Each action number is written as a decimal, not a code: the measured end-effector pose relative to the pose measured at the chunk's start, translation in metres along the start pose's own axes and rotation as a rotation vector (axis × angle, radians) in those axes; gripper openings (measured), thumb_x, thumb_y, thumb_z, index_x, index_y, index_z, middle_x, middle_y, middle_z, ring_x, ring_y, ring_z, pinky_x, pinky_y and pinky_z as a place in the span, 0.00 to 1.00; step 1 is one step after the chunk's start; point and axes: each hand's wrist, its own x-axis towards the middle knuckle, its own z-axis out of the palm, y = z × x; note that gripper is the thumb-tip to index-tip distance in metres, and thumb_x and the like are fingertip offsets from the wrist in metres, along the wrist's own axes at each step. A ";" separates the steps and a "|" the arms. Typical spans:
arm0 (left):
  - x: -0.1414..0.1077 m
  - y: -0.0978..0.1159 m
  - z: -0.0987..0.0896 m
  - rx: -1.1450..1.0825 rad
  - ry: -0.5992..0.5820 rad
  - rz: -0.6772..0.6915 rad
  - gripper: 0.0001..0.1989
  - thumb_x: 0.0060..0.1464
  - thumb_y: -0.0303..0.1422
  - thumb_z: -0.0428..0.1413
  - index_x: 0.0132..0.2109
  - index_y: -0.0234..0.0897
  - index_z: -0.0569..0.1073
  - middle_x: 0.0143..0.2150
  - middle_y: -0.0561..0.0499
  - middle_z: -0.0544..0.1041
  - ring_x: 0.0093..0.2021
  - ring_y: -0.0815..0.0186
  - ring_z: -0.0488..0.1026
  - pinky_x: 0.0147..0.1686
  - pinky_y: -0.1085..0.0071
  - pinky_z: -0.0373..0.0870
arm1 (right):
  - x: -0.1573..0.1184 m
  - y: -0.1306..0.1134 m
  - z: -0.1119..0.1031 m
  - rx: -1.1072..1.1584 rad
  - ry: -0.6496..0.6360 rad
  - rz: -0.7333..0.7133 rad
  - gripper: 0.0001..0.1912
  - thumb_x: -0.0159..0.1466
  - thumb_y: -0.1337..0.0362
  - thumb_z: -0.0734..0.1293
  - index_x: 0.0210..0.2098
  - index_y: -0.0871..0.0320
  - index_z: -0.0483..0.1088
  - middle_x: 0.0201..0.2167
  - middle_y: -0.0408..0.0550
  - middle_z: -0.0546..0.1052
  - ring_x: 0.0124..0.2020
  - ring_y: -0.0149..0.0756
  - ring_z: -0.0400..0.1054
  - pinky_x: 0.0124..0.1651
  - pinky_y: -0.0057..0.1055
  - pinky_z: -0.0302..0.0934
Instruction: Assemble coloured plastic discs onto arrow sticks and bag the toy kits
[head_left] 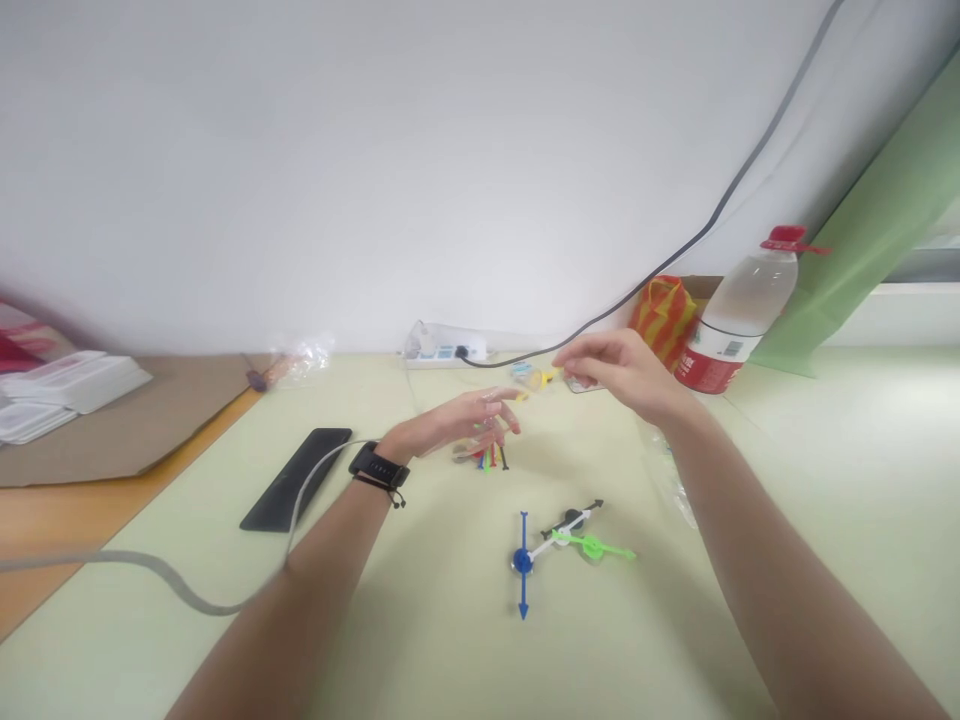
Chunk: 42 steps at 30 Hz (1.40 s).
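My right hand (619,370) is raised over the table's far part, its fingers pinched at one end of a small yellow arrow spinner (542,379). The spinner is blurred. My left hand (469,420) reaches in from the other side with fingers apart, its index fingertip close to a yellow end of the piece. Whether it touches is unclear. Beneath the left hand lie several thin coloured arrow pieces (493,458), partly covered by it. Nearer me rest a blue arrow spinner (523,562), a white one (561,536), a black one (574,519) and a green one (593,547), some overlapping.
A black flat slab (296,480) lies left of my wrist, with a grey cable (172,580) crossing nearby. At the wall are a power strip (442,352) and crumpled clear plastic (304,360). A large bottle (735,320) stands right, beside a red-yellow bag (664,318).
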 end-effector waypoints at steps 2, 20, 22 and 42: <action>0.000 0.001 0.001 0.006 0.004 0.000 0.30 0.66 0.48 0.54 0.68 0.39 0.65 0.53 0.38 0.76 0.37 0.63 0.73 0.36 0.67 0.66 | 0.000 -0.001 -0.003 -0.005 0.094 -0.008 0.09 0.59 0.61 0.70 0.35 0.57 0.81 0.25 0.44 0.75 0.26 0.32 0.64 0.30 0.29 0.59; 0.002 0.005 0.006 0.016 -0.032 0.005 0.29 0.65 0.46 0.56 0.68 0.39 0.66 0.53 0.39 0.75 0.33 0.66 0.70 0.38 0.66 0.67 | 0.000 -0.008 0.004 -0.278 -0.002 -0.022 0.14 0.61 0.59 0.66 0.39 0.57 0.82 0.30 0.49 0.81 0.35 0.43 0.72 0.35 0.33 0.64; 0.003 0.006 0.008 -0.006 -0.054 0.023 0.28 0.65 0.46 0.56 0.66 0.39 0.67 0.52 0.40 0.75 0.32 0.67 0.69 0.38 0.65 0.66 | 0.000 -0.008 0.007 -0.280 -0.043 -0.033 0.14 0.62 0.60 0.65 0.39 0.57 0.82 0.33 0.49 0.82 0.35 0.42 0.72 0.36 0.33 0.64; 0.000 0.004 0.006 -0.083 -0.020 0.034 0.28 0.68 0.46 0.51 0.70 0.40 0.64 0.50 0.39 0.74 0.35 0.63 0.70 0.35 0.67 0.65 | 0.000 -0.010 0.029 -0.285 -0.234 -0.139 0.22 0.73 0.49 0.57 0.36 0.56 0.75 0.39 0.47 0.80 0.43 0.40 0.72 0.46 0.31 0.61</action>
